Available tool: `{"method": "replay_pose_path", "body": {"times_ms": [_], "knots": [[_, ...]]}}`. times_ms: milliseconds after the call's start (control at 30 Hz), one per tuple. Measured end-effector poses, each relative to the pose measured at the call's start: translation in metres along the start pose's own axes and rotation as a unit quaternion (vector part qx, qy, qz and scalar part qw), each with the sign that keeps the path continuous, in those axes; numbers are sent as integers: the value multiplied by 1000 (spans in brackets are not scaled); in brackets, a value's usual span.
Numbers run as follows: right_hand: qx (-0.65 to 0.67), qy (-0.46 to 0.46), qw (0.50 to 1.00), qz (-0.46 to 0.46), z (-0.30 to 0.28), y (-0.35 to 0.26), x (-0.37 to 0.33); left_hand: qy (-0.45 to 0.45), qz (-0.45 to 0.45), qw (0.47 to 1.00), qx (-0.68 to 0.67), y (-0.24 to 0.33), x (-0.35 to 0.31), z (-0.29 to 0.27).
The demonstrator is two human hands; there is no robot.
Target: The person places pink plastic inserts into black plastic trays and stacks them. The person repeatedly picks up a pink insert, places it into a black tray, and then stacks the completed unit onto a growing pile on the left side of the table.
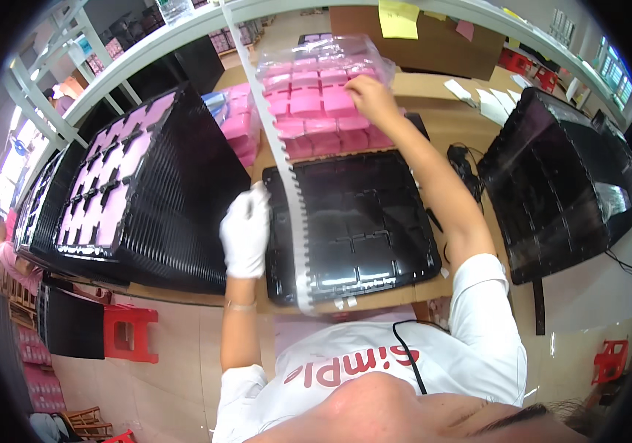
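A black plastic tray [382,221] with shallow moulded compartments lies in front of me on the brown work surface. My left hand [246,235], in a white glove, is beside the tray's left edge, its fingers drawn together. What they hold, if anything, is hidden. My bare right hand [372,99] reaches beyond the tray to a block of pink foam pieces [305,102] partly covered by a clear plastic bag [345,49]. Its fingers are pinched at the block's right side; anything between them is too small to make out.
At left stands a tall stack of black trays [176,199] with pink pieces in the top one. Another black tray stack [545,184] is at right, near dark cables [464,162]. A white toothed strip [292,184] crosses the view. A shelf rail [176,33] spans the back.
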State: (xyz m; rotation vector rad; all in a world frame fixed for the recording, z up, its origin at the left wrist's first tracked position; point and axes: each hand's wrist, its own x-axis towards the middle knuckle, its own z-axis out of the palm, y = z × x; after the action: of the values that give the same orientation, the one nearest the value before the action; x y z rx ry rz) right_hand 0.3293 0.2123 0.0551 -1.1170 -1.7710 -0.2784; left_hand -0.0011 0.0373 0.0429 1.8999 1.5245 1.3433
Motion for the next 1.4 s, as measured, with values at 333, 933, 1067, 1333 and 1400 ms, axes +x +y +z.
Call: {"method": "replay_pose_path", "body": {"times_ms": [333,933,1067,1333,1400], "knots": [[-61,-278,958,15,53,19,27,-115,296,910,268,-28,140,134],[56,-325,919,218,37,-1,55,-237,153,956,84,-26,140,138],[4,-328,941,-81,53,38,42,-234,161,957,66,-30,138,142],[23,-397,898,190,42,31,51,-267,110,956,57,-26,140,133],[29,-363,897,249,41,27,55,-270,98,957,44,-22,139,131]]}}
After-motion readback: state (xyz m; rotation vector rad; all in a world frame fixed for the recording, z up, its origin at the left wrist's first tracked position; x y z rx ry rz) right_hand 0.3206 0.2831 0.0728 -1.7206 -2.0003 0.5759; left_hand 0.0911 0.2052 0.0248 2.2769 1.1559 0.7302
